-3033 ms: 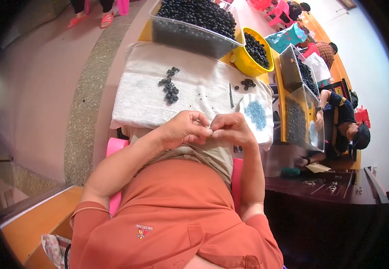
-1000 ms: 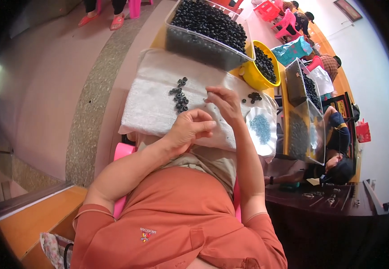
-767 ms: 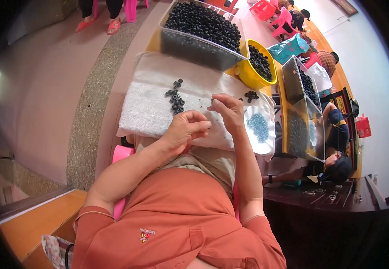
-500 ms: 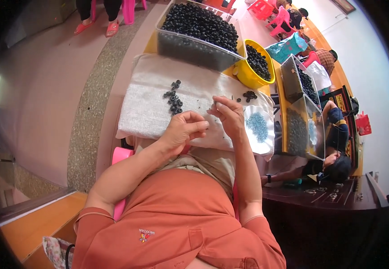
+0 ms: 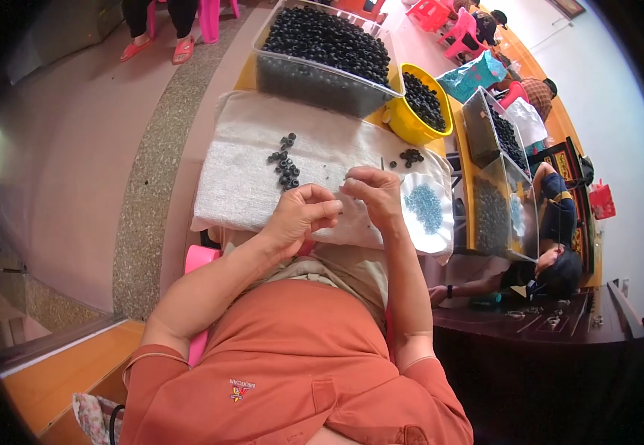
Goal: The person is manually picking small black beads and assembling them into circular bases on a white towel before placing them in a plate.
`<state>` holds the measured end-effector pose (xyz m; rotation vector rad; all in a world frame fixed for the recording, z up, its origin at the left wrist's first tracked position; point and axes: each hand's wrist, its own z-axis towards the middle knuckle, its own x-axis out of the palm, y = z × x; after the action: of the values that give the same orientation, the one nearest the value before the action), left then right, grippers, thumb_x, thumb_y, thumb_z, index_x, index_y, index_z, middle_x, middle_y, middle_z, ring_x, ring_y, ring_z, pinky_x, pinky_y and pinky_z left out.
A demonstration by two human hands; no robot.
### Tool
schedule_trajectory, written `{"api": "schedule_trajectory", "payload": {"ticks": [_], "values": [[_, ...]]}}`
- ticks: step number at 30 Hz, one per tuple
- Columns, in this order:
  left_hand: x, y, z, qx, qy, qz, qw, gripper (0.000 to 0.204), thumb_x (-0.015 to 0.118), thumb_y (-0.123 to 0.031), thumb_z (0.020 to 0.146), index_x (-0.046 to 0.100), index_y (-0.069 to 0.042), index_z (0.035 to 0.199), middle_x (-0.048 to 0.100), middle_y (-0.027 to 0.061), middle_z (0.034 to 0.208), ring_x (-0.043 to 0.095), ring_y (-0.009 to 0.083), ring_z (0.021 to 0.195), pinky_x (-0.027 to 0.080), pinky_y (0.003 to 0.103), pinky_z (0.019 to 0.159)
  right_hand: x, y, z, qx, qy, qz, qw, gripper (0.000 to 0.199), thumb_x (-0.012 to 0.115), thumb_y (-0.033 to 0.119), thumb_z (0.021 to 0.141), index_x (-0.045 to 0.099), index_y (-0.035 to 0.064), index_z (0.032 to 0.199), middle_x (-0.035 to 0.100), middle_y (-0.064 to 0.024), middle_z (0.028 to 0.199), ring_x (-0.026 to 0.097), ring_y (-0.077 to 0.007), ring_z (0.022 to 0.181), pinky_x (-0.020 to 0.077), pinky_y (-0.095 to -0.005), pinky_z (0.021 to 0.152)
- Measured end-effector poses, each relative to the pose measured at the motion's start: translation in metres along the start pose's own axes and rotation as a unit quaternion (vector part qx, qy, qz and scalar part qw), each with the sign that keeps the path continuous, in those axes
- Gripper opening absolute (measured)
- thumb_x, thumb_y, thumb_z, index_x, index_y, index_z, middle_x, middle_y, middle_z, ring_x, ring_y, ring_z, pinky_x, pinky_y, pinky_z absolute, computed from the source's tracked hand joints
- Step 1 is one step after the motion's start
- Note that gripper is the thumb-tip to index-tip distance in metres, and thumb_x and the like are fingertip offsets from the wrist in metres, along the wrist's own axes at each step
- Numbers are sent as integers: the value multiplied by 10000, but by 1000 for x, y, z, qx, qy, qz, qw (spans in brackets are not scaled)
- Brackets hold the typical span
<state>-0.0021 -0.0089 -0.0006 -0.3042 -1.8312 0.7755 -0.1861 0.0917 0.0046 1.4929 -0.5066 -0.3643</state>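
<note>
Two hands meet over the near edge of a white towel (image 5: 248, 178) spread on the counter, fingertips pinched together as if working one tiny piece against another. The left hand (image 5: 299, 219) is curled nearly closed, thumb pressed to forefinger; the right hand (image 5: 374, 194) is likewise drawn in, fingers bunched toward the left. What they grip is too small to make out, though it seems to be one of the small black rings. Work this fine probably goes best with both wrists resting low by the towel, the piece kept over the cloth so a slip lands softly, and pressure kept light and steady at the fingertips.

Just right of the hands sits a white paper plate (image 5: 444, 222) holding small blue pieces (image 5: 425, 208). Farther out on the towel lies a loose cluster of black rings (image 5: 285, 167), with a smaller group (image 5: 411, 156) to the right. Beyond stand a clear bin (image 5: 314, 78) heaped with black rings and a yellow bowl (image 5: 403, 126) of the same.
</note>
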Motion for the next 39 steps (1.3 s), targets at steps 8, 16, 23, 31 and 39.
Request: {"api": "schedule_trajectory", "payload": {"ticks": [8, 16, 23, 31, 39], "values": [[1, -1, -1, 0, 0, -5, 1000, 118, 725, -48, 861, 622, -41, 918, 653, 45, 889, 630, 124, 755, 560, 249, 701, -3, -4, -1, -4, -1, -20, 1000, 138, 708, -12, 834, 708, -39, 970, 685, -73, 930, 681, -164, 812, 583, -288, 763], [0, -1, 0, -1, 1, -3, 1000, 118, 725, -48, 862, 621, -41, 917, 652, 42, 885, 629, 125, 743, 562, 250, 704, -3, -10, -2, 5, -20, 5, 1000, 172, 680, 15, 883, 693, -27, 1049, 676, -67, 964, 673, -161, 845, 590, -308, 815], [0, -1, 1, 1, -1, 0, 1000, 97, 710, -54, 879, 625, -59, 925, 641, 19, 861, 630, 110, 761, 570, 264, 714, -5, -16, -3, 9, 3, 104, 995, 151, 676, 26, 894, 697, -18, 1037, 668, -61, 961, 662, -156, 868, 582, -331, 865], [0, -1, 1, 6, -2, -4, 1000, 93, 713, -58, 877, 632, -62, 923, 648, 19, 875, 635, 108, 778, 574, 266, 718, -3, -13, -7, 44, 16, 98, 994, 148, 699, 54, 889, 699, -4, 1025, 685, -74, 907, 672, -165, 791, 597, -337, 812], [1, -5, 0, 11, -22, 7, 1000, 94, 697, -63, 891, 632, -45, 956, 652, 29, 921, 640, 118, 813, 577, 263, 729, 10, -4, -15, 17, 92, 83, 992, 139, 701, 73, 896, 697, -8, 1009, 675, -72, 958, 640, -142, 871, 542, -276, 787]]}}
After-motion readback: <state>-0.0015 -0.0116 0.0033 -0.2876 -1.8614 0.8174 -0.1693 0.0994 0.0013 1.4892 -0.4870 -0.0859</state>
